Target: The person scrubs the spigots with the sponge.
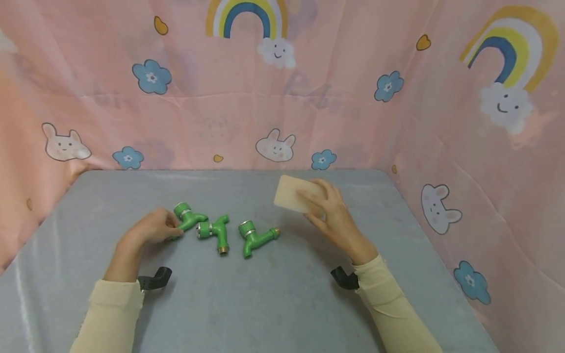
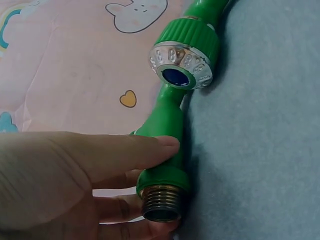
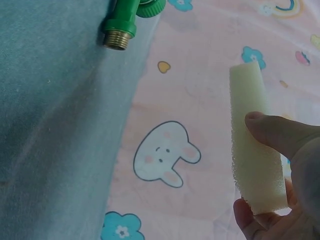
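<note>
My left hand (image 1: 155, 226) grips the leftmost green faucet (image 1: 189, 218) by its inlet end; in the left wrist view the thumb lies across the green body (image 2: 167, 117), just behind the brass-coloured threaded end (image 2: 162, 202). Beside it lies a second green faucet (image 1: 219, 234), its ribbed knob (image 2: 192, 35) close to the held one. A third green faucet (image 1: 258, 239) rests farther right, its threaded end toward the right hand. Raised over the table, my right hand (image 1: 335, 215) holds a pale cream sponge (image 1: 293, 193) between thumb and fingers, apart from the faucets.
A grey cloth-covered table (image 1: 247, 309) lies under everything. Pink printed curtains (image 1: 198, 108) hang along its back and right side. Each wrist carries a black camera mount, the left one (image 1: 155, 279) and the right one (image 1: 344, 278) both low over the table.
</note>
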Available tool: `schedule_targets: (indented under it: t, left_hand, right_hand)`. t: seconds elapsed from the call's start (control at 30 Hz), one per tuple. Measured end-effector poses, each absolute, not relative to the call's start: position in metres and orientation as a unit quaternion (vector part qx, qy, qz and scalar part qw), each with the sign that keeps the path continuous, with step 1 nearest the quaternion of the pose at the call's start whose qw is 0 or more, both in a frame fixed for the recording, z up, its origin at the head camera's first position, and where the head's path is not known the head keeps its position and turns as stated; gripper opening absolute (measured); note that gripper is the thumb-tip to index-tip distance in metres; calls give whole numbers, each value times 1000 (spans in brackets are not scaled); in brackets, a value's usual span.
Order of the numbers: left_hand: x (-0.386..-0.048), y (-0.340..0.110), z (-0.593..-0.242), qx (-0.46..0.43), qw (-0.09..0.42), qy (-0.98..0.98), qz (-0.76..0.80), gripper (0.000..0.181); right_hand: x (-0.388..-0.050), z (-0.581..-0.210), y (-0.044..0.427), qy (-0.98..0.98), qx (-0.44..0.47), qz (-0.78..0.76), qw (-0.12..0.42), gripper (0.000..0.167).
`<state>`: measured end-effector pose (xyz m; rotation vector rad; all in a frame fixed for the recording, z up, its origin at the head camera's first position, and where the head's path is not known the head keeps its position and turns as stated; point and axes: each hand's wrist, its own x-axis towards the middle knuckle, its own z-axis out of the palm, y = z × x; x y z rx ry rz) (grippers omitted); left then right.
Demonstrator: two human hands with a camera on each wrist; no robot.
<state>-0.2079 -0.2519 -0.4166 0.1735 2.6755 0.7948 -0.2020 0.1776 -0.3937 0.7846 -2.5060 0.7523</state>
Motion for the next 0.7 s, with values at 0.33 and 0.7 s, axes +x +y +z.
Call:
schedule_targets:
  t: [0.33,0.7]
  left_hand:
    - [-211,-247,-419,23,160,921,355,41]
    - [-212,-222,-408,-1,-37,918,395,39]
  right_hand:
    - [-205,-396,180,-902,271,272,195,57]
    - [-204,-397,177,-898,277,282,191,56]
